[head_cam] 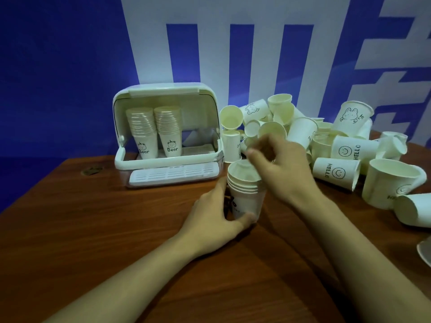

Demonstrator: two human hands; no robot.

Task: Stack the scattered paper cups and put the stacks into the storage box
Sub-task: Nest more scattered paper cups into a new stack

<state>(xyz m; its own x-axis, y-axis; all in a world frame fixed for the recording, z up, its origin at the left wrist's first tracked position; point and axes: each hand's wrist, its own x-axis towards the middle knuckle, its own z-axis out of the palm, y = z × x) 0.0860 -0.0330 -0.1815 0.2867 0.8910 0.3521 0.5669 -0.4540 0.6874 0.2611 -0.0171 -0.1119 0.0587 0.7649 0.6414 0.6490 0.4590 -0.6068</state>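
Observation:
My left hand [217, 217] grips a short stack of white paper cups [246, 194] standing upright on the wooden table [116, 229]. My right hand [282, 169] hovers just above the stack's rim, its blurred fingers loosely bent toward the pile, with nothing seen between them. A heap of loose cups [300, 134] with bear, rabbit and "HELLO" prints lies behind and to the right. The white storage box [168, 159] stands open at the back left. Inside it stand two tall stacks of cups, one on the left [142, 131] and one on the right [169, 129].
A slatted drip tray [175, 174] juts out under the box front. Fallen cups [391, 185] spread to the right table edge. A grey round object [425, 250] shows at the far right. A blue and white wall stands behind.

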